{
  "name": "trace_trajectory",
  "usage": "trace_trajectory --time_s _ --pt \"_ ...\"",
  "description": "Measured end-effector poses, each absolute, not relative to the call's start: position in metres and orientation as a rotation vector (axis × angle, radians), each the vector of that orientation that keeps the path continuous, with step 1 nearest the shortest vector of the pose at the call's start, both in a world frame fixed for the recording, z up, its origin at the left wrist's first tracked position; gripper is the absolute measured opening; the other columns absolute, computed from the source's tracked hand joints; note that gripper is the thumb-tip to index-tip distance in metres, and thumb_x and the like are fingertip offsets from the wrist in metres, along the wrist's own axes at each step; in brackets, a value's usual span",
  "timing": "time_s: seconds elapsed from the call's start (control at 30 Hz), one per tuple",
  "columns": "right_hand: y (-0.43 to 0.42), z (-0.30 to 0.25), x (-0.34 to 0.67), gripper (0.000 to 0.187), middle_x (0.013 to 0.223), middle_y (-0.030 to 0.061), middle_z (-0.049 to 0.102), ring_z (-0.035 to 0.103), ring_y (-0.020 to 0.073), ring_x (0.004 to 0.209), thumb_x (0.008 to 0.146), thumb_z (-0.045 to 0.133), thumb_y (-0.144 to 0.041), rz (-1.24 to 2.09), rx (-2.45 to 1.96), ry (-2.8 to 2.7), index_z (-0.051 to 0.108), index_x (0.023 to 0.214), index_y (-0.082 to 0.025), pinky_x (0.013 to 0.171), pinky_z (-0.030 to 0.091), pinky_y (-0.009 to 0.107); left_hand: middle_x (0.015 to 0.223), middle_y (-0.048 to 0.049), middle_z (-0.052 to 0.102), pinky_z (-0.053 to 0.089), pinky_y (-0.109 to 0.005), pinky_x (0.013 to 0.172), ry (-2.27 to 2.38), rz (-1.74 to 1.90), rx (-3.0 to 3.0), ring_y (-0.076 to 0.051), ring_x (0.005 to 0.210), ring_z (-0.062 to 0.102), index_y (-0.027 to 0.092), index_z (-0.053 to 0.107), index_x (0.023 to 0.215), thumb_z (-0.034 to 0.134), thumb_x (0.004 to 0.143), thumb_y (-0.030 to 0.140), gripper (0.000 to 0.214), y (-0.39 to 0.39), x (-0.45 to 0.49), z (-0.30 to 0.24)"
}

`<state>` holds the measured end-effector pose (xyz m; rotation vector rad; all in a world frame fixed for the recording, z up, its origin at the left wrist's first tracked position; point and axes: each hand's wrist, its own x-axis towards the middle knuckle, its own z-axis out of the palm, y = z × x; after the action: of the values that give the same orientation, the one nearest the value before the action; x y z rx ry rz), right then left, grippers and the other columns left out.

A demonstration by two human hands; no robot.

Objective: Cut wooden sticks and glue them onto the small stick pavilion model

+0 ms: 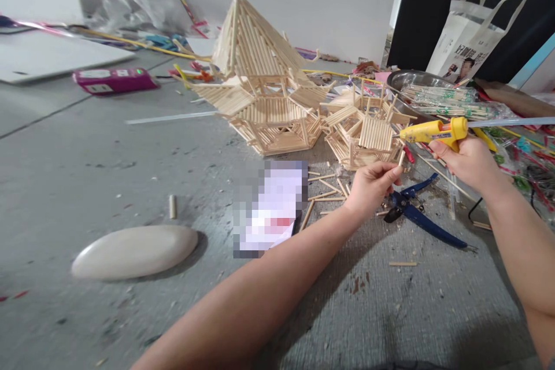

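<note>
My right hand (470, 165) grips a yellow hot glue gun (433, 132), a long clear glue stick (511, 122) sticking out of its back. The gun's nozzle points left at the small wooden-stick model (375, 134), close to its slatted panel. Between the fingertips of my left hand (375, 182) a short wooden stick (402, 160) stands nearly upright, just below the nozzle. Left of the small model rises a larger stick pavilion (260, 75) with a pointed roof. Blue-handled cutters (416, 208) lie on the floor below my hands.
Cut stick pieces (327, 188) lie scattered beside a blurred-out phone (275, 202). A smooth pale oval object (134, 251) and a purple box (115, 80) are at left. Behind at right are a metal bowl (401, 78), bagged sticks (451, 101) and a white tote bag (466, 37).
</note>
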<state>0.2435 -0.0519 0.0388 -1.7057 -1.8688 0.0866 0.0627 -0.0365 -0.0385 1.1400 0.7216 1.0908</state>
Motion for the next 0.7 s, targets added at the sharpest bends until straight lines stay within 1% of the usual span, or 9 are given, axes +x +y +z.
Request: trace_trajectory --time_s 0.4,0.53,0.7 --pt "-0.0535 0.0383 0.2446 0.039 0.048 0.0013 0.049 0.054 0.0173 0.055 0.076 0.047 -0.057 0.098 -1.754 -1.869 0.058 0.064 -0.022 0.048 0.038 0.029 0.053 0.0021 0.055 0.033 -0.021 0.044 0.729 1.084 1.123 -0.004 0.043 0.041 0.015 0.061 0.066 0.064 0.069 0.033 0.019 -0.0364 0.0626 -0.0390" --pt "-0.0540 0.0378 0.2452 0.038 0.050 0.0020 0.050 0.055 0.0178 0.058 0.076 0.048 -0.056 0.123 -1.730 -1.879 0.060 0.067 -0.021 0.048 0.038 0.029 0.053 0.0019 0.055 0.033 -0.021 0.044 0.725 1.086 1.118 -0.004 0.043 0.041 0.015 0.061 0.067 0.065 0.068 0.034 0.019 -0.0367 0.0626 -0.0385" --pt "-0.0558 0.0376 0.2458 0.038 0.055 0.0031 0.054 0.056 0.0185 0.062 0.077 0.048 -0.056 0.121 -1.730 -1.905 0.063 0.075 -0.021 0.051 0.040 0.029 0.053 0.0017 0.055 0.033 -0.021 0.044 0.722 1.092 1.125 -0.004 0.043 0.041 0.015 0.061 0.066 0.065 0.068 0.035 0.020 -0.0367 0.0625 -0.0381"
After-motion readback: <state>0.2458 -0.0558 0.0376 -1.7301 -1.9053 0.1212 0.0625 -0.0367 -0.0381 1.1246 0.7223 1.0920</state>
